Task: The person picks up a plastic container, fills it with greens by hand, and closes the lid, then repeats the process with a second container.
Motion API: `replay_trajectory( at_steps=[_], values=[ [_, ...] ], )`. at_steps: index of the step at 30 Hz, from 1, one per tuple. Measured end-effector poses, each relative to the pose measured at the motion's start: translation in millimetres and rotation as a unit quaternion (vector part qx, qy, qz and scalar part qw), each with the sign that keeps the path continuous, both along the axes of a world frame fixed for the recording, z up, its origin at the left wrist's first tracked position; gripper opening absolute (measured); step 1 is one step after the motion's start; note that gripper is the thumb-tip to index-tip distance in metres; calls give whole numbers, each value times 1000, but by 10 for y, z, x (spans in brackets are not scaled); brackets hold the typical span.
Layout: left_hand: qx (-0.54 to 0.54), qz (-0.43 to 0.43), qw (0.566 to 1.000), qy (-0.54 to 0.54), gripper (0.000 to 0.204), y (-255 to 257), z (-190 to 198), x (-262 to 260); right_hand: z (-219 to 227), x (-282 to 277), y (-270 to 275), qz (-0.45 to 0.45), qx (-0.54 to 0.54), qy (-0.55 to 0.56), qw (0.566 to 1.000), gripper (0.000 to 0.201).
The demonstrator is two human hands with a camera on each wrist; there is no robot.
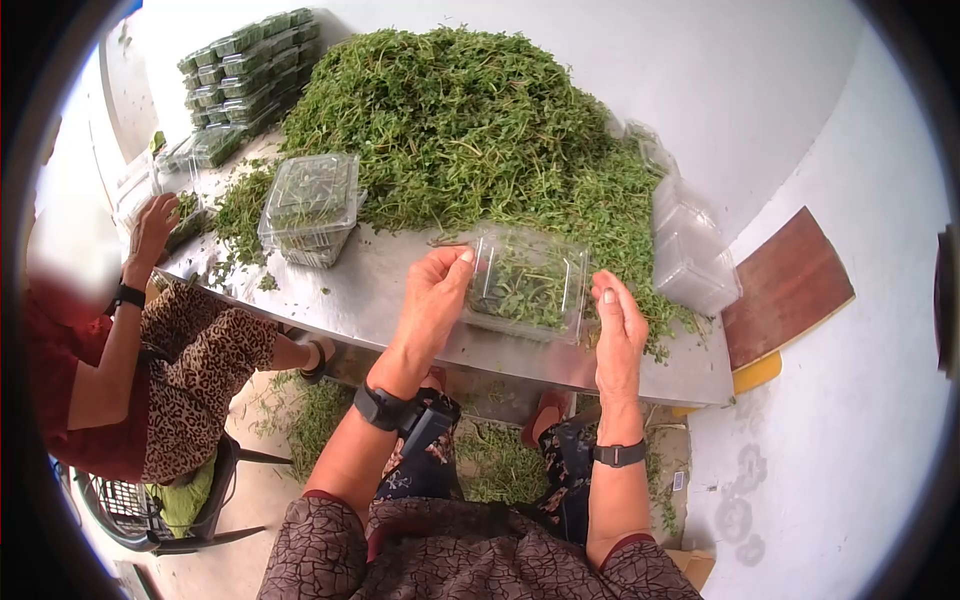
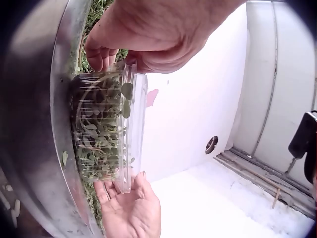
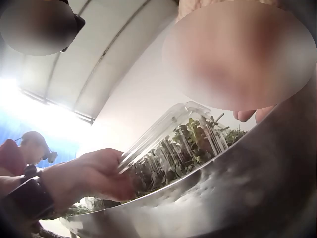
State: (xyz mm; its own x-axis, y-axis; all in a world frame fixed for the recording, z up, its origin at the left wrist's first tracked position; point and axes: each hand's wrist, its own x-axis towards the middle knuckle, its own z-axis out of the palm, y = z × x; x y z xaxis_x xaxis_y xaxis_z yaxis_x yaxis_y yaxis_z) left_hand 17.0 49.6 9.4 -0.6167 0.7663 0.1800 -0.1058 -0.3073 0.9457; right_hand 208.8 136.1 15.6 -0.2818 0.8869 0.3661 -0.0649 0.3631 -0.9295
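A clear plastic box [image 1: 525,284] filled with green leafy stems lies at the table's front edge, its lid down over the greens. My left hand [image 1: 432,300] pinches the box's left rim between thumb and fingers; in the left wrist view the left hand [image 2: 153,34] is at the box's upper end. At the opposite end, my right hand [image 1: 620,335] has its fingers extended along the side of the box [image 2: 99,129]. Some stems poke up at the rim in the right wrist view, where the box [image 3: 183,144] rests on the metal table.
Behind the box rises a large heap of greens [image 1: 460,120]. Closed filled boxes [image 1: 310,200] stand to the left, more are stacked [image 1: 245,75] at the back left. Empty clear boxes [image 1: 690,245] sit at the right. Another person [image 1: 110,380] sits at the left.
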Motion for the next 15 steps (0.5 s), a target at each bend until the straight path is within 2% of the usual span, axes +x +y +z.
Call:
replay_trajectory(
  at_steps=[5,10,12,15],
  values=[
    [-9,20,1000,16,24,31,-52,-3,-118,-51,67,27,29,-25,999,36],
    [-10,28,1000,-5,25,61,-121,17,-88,-65,-30,32,2,-22,999,36],
    [-16,36,999,-5,25,53,-87,36,-172,-93,-36,19,42,-2,999,37],
    [-35,21,998,-43,21,45,-59,29,-186,-66,-49,41,9,30,999,33]
  ],
)
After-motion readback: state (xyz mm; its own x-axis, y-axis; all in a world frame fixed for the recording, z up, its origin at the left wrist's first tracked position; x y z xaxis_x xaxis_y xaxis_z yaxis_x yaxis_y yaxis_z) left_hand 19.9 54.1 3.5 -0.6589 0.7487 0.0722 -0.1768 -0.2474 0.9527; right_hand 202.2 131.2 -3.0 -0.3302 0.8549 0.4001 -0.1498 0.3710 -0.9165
